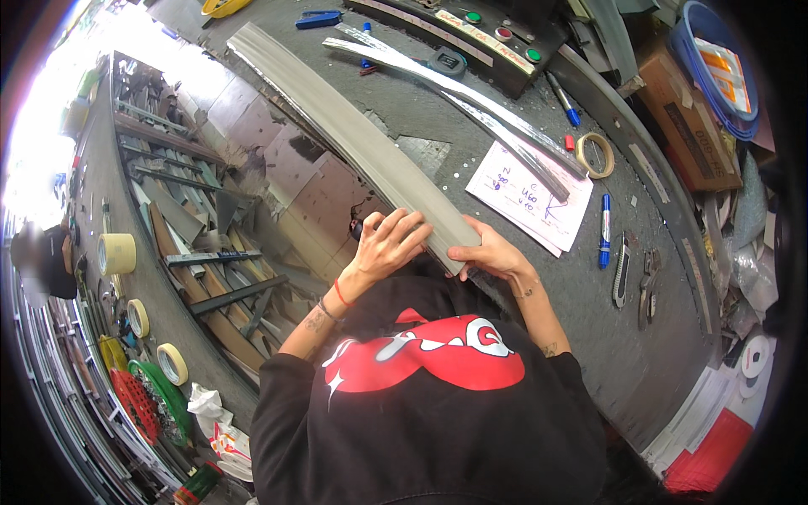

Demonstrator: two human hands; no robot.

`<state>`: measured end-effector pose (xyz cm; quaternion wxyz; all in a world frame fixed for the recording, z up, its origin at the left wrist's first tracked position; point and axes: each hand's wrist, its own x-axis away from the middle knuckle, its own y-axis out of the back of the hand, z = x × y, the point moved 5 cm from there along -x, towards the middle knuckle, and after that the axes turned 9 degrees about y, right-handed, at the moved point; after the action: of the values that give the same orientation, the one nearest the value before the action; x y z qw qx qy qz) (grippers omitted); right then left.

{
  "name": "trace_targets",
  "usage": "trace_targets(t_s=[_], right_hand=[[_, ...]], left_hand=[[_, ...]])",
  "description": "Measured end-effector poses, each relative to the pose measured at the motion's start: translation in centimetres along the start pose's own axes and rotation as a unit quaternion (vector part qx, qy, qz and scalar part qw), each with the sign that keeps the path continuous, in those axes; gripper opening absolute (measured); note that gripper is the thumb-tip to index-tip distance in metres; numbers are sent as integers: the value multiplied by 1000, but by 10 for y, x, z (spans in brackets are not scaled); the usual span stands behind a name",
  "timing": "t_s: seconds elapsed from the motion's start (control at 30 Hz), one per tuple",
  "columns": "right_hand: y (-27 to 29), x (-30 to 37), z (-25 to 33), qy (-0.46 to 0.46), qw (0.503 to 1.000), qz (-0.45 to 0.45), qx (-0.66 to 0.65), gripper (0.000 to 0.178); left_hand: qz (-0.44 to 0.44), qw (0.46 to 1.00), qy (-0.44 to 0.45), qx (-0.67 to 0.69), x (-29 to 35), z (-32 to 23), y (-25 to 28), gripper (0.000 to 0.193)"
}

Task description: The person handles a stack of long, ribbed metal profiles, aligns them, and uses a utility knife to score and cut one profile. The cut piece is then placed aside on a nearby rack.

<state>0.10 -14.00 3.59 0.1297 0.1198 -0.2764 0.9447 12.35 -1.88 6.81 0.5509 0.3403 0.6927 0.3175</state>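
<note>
A long grey profile (362, 139), flat-topped with thin lines along its near side, slants from the far left of the worktable down to my body. Its near end is in my right hand (497, 250), thumb on top and the other fingers partly hidden underneath. My left hand (389, 244) is closed on the left edge close to that end, with its fingers curled over. Just to the right of the profile lie handwritten paper sheets (530, 202), with shiny silver strips (471, 97) reaching across them.
To the right are a tape roll (595, 157), a blue marker (605, 231), a utility knife (621, 269) and pliers (649, 286). A machine with coloured buttons (488, 38) stands at the far edge, near a tape measure (447, 61). Offcuts (210, 227) fill a rack on the left.
</note>
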Motion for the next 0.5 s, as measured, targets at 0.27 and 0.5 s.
trace_targets(t_s=[0.27,0.5], right_hand=[[-7,2,4,-11,1000,-2,-8,62],[-22,2,4,12,999,42,-17,64]], left_hand=[[-34,997,-27,62,2,2,19,30],[-49,996,-37,66,-7,4,31,32]])
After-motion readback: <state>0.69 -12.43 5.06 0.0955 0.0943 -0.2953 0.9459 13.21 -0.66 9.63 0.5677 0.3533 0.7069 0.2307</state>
